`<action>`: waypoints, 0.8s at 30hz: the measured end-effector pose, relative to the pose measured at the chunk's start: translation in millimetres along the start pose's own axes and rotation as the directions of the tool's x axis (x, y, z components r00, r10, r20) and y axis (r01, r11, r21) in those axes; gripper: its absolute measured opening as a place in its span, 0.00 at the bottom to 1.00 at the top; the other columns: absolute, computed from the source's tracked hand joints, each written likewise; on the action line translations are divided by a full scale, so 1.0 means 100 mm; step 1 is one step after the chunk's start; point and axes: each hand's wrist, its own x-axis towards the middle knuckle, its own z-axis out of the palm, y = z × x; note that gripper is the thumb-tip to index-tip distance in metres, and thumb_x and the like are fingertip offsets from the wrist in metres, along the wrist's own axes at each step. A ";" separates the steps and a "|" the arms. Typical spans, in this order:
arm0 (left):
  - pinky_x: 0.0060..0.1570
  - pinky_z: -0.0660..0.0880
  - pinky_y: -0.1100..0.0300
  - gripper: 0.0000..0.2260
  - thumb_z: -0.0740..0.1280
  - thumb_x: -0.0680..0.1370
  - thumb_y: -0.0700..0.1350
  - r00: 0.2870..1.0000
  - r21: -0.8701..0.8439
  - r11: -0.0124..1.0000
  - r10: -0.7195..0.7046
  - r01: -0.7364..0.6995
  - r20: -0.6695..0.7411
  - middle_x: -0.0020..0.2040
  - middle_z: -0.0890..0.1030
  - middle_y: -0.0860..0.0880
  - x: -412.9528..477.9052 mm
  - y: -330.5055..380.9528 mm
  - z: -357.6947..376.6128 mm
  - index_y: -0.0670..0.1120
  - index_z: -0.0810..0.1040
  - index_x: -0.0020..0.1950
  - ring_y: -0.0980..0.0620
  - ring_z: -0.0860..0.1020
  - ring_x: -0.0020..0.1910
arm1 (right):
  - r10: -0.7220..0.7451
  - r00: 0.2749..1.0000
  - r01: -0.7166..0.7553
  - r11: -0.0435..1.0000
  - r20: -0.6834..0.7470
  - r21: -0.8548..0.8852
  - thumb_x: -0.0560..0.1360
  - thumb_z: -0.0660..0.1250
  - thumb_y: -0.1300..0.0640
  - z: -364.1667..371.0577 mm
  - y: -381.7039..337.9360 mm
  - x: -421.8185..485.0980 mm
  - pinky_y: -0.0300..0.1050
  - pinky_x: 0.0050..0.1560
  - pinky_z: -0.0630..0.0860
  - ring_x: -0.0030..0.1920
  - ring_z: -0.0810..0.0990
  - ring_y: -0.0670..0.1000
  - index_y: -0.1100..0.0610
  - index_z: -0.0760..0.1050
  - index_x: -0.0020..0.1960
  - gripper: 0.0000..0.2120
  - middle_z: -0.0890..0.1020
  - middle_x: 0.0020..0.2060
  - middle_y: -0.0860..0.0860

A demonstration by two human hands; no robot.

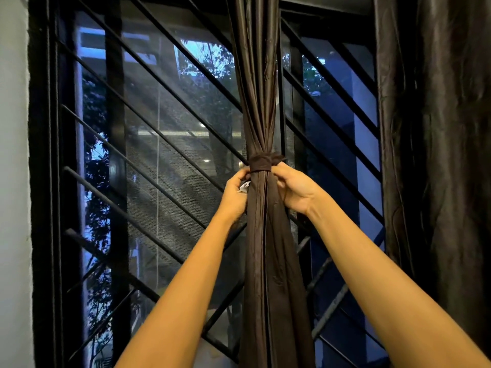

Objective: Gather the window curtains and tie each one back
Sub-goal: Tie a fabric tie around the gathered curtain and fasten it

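The gathered curtain [261, 102] hangs mid-window, cinched by a tie-back [261, 163]. The left hand [235, 193] and right hand [296, 188] pinch the fabric just beneath it (fingertips partly hidden). Snugging evenly from both sides should keep the folds neat.

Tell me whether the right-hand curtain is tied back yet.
No, the right-hand curtain hangs loose with no band round it; only the middle curtain wears a tie band.
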 end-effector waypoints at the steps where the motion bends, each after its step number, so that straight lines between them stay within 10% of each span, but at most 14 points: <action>1: 0.55 0.77 0.60 0.17 0.66 0.75 0.32 0.999 0.018 1.000 -0.024 0.024 0.047 0.53 0.80 0.46 0.01 -0.01 -0.03 0.43 0.74 0.63 0.57 0.79 0.49 | -0.001 1.000 0.001 1.000 0.013 -0.004 0.78 0.60 0.64 -0.03 0.00 0.02 0.32 0.24 0.70 0.20 0.71 0.41 0.56 0.70 0.48 0.04 0.74 0.20 0.46; 8: 0.54 0.75 0.64 0.18 0.71 0.73 0.44 0.972 0.333 0.942 -0.106 0.030 0.212 0.59 0.71 0.41 0.00 0.00 -0.15 0.54 0.75 0.63 0.48 0.76 0.57 | -0.027 1.000 0.028 0.998 0.012 -0.060 0.79 0.59 0.62 -0.09 0.02 0.05 0.33 0.27 0.73 0.23 0.75 0.41 0.54 0.72 0.48 0.05 0.79 0.26 0.47; 11: 0.56 0.75 0.58 0.12 0.66 0.77 0.42 0.981 0.367 0.926 -0.141 0.083 0.135 0.59 0.73 0.43 -0.07 0.05 -0.12 0.53 0.75 0.59 0.49 0.75 0.56 | -0.063 0.998 0.064 0.983 0.012 -0.173 0.78 0.62 0.61 -0.09 0.04 0.11 0.41 0.43 0.76 0.37 0.79 0.47 0.55 0.74 0.48 0.04 0.81 0.36 0.50; 17: 0.38 0.79 0.60 0.23 0.52 0.81 0.59 0.908 -0.360 0.848 -0.419 0.390 -0.003 0.43 0.83 0.47 -0.37 0.18 0.10 0.43 0.75 0.58 0.53 0.81 0.40 | -0.143 0.990 0.133 0.896 0.008 -0.424 0.78 0.63 0.59 -0.09 0.00 0.15 0.48 0.59 0.72 0.52 0.79 0.53 0.56 0.76 0.53 0.05 0.82 0.48 0.55; 19: 0.50 0.77 0.59 0.30 0.53 0.75 0.69 0.903 -0.188 0.884 -0.429 0.427 0.035 0.55 0.80 0.47 -0.44 0.18 0.16 0.46 0.68 0.64 0.54 0.80 0.50 | -0.173 0.985 0.153 0.867 0.001 -0.475 0.79 0.62 0.60 -0.10 0.00 0.15 0.43 0.52 0.75 0.48 0.79 0.51 0.61 0.75 0.54 0.07 0.80 0.48 0.57; 24: 0.51 0.69 0.63 0.33 0.71 0.73 0.52 0.959 0.197 0.942 -0.249 0.272 -0.137 0.59 0.74 0.50 -0.49 0.19 0.22 0.50 0.55 0.70 0.54 0.74 0.54 | -0.302 0.952 0.210 0.745 -0.039 -0.633 0.77 0.64 0.60 -0.11 -0.05 0.13 0.41 0.36 0.70 0.35 0.73 0.49 0.63 0.75 0.45 0.06 0.74 0.34 0.55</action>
